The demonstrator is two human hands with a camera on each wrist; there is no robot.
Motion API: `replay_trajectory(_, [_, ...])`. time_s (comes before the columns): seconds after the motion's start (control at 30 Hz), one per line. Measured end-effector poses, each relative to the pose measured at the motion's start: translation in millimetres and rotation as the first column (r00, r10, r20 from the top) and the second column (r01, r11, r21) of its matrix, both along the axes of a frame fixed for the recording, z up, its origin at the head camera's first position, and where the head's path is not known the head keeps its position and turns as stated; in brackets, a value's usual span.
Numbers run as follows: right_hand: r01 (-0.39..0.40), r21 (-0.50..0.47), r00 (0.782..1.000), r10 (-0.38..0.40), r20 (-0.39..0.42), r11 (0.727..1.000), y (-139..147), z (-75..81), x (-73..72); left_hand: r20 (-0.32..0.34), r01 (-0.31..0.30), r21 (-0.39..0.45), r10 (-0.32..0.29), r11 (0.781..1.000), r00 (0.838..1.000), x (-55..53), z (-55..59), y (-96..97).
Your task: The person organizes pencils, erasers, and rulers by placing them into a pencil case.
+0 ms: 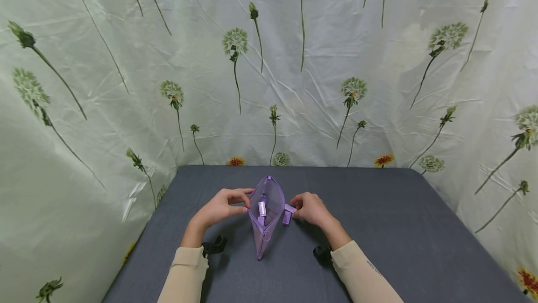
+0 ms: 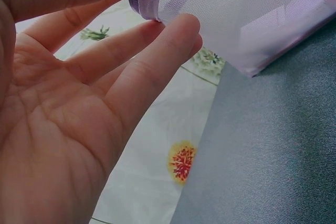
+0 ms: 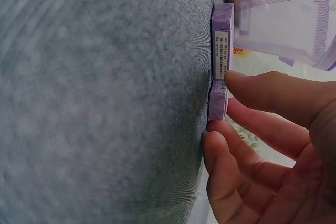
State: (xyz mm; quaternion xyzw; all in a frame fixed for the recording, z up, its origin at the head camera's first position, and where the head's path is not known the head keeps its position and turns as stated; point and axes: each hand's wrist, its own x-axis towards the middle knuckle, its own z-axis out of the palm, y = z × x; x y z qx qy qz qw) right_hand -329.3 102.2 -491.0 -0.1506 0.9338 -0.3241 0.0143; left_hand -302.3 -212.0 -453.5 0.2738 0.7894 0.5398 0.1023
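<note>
A purple mesh zip pouch [image 1: 275, 196] stands on the table with its mouth spread apart. Small purple boxes [image 1: 262, 208] show inside it. My left hand [image 1: 218, 206] pinches the pouch's left rim between thumb and fingers; in the left wrist view the other fingers [image 2: 152, 72] extend loosely. Just right of the pouch, two small purple boxes [image 3: 222, 45] lie end to end on the table, one bearing a white printed label. My right hand [image 1: 310, 207] holds the nearer box [image 3: 218, 100], its thumb at the joint between both and its fingers curled at the far end.
The dark grey table [image 1: 370, 228] extends around both hands. Behind and beside it hangs a pale curtain [image 1: 201, 60] printed with dandelions. A black wrist strap [image 1: 215, 245] sits at the left cuff, and a dark device [image 1: 322, 255] at the right one.
</note>
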Motion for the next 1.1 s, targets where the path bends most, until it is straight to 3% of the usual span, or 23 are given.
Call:
replay_trajectory(0.2, [-0.004,0.013,1.0,0.005,-0.018,1.0,1.2,-3.5,-0.5,-0.006,-0.011,-0.02,0.011,1.0,1.0,0.2,-1.0,0.6])
replay_trajectory(0.47, [0.061,0.081,0.997,-0.056,-0.062,0.995,3.2,-5.9,-1.2,-0.007,-0.01,-0.017,0.01,1.0,1.0,-1.1,-2.5,0.5])
replay_trajectory(0.73, [0.071,0.105,0.996,-0.065,-0.057,0.992,2.8,-4.9,-1.4,-0.005,-0.014,-0.023,0.014,1.0,1.0,-1.8,-3.2,0.3])
replay_trajectory(1.1, [0.061,0.08,0.997,-0.057,-0.054,0.995,8.0,-1.7,-3.2,-0.002,-0.004,-0.014,0.004,1.0,1.0,-1.3,-2.0,0.8])
